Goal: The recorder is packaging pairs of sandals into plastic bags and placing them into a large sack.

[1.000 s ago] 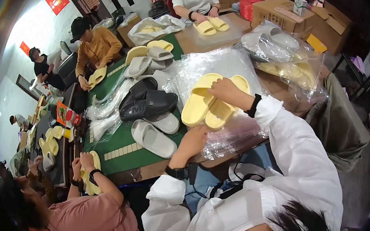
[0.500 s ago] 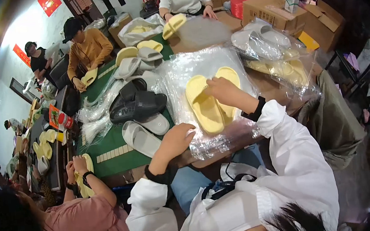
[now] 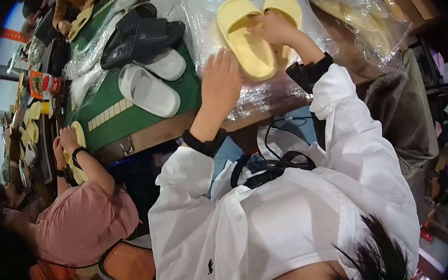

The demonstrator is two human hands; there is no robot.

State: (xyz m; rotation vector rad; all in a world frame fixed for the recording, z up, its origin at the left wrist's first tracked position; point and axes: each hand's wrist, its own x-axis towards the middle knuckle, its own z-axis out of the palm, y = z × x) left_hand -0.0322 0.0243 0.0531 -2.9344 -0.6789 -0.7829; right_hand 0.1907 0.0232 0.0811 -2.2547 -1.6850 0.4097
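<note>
A pair of yellow slide slippers lies on a stack of clear plastic bags (image 3: 201,12) in front of me. My right hand (image 3: 277,28) reaches between them, its bent fingers gripping the inner edge of the left yellow slipper (image 3: 253,53) by its strap. Part of the right yellow slipper (image 3: 283,6) is hidden behind that hand. My left hand (image 3: 221,81) lies palm down at the near left of the bags, fingers stretched out and holding nothing, close beside the left slipper's sole.
Black slippers (image 3: 138,37) and a light grey slipper (image 3: 149,90) lie on the green tabletop (image 3: 106,89) to the left. Bagged slippers (image 3: 355,16) are at the right. At the left, a co-worker in a pink shirt (image 3: 86,223) holds a yellow slipper (image 3: 78,154).
The view has tilted downward, so the table sits higher in it. My left hand has shifted toward the left yellow slipper, with its fingers straighter. My right hand stays at the pair.
</note>
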